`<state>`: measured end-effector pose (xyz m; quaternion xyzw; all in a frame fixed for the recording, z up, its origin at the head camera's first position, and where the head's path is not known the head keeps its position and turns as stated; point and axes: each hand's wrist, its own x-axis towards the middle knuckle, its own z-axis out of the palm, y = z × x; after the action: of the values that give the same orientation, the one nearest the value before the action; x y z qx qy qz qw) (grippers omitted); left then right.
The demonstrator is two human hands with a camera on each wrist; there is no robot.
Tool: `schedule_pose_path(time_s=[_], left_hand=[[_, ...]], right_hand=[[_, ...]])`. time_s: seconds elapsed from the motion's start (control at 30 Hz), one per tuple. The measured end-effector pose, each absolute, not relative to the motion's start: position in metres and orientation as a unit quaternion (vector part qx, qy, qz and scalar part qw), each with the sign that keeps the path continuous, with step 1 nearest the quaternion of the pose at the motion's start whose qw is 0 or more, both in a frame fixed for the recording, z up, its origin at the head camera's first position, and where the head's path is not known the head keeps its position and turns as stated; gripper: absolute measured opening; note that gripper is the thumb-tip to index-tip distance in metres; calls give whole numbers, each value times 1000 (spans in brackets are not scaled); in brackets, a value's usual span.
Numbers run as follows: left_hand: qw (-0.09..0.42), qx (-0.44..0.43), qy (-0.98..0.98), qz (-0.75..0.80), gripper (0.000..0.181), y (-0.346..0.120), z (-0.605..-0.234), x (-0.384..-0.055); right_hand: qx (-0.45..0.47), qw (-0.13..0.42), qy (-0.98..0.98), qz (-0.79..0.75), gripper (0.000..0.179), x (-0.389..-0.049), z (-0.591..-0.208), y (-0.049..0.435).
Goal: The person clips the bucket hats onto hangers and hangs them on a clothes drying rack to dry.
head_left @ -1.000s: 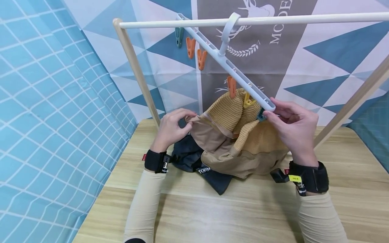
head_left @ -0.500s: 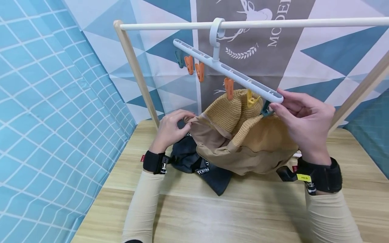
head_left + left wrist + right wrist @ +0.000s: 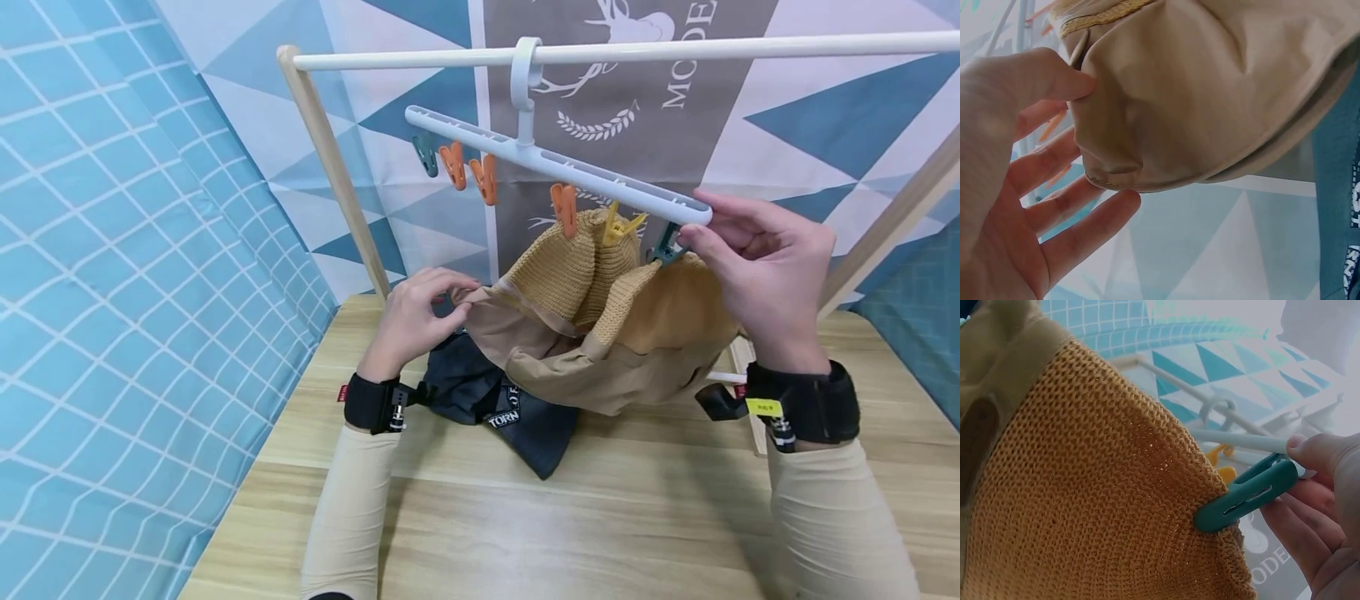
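Observation:
My left hand (image 3: 415,317) pinches the tan cloth brim (image 3: 1166,112) of a hat between thumb and forefinger, the other fingers spread loosely below. The hat's mustard knitted crown (image 3: 1097,475) hangs from a pale blue clip hanger (image 3: 570,171). A dark green clip (image 3: 1247,497) bites the knit near the hanger's right end, and a yellow clip (image 3: 619,225) sits at the knit farther left. My right hand (image 3: 772,267) pinches that right end of the hanger, thumb in front. The hanger hooks over a white rail (image 3: 675,50) and slopes down to the right.
Orange clips (image 3: 483,179) and another green clip (image 3: 425,156) dangle from the hanger's left half. A dark cloth item (image 3: 536,433) with white lettering lies behind and below the hat on the wooden table (image 3: 540,533). Wooden rack posts (image 3: 337,175) stand at both sides.
The hanger has slid left along the rail and swung flatter across the view. My right hand has moved right and up with its end, raising the hat's right side. The left hand keeps its pinch.

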<state>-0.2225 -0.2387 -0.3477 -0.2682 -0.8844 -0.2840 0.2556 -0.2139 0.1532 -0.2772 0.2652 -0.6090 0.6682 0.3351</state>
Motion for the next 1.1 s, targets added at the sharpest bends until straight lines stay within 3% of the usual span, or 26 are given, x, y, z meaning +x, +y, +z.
schedule_pose_path(time_s=[0.57, 1.1], left_hand=[[217, -338, -860, -314, 19, -231, -340, -215], [210, -368, -833, -356, 25, -231, -342, -216]], right_hand=[[216, 227, -609, 728, 41, -259, -269, 160], [235, 207, -573, 757, 36, -283, -270, 153]])
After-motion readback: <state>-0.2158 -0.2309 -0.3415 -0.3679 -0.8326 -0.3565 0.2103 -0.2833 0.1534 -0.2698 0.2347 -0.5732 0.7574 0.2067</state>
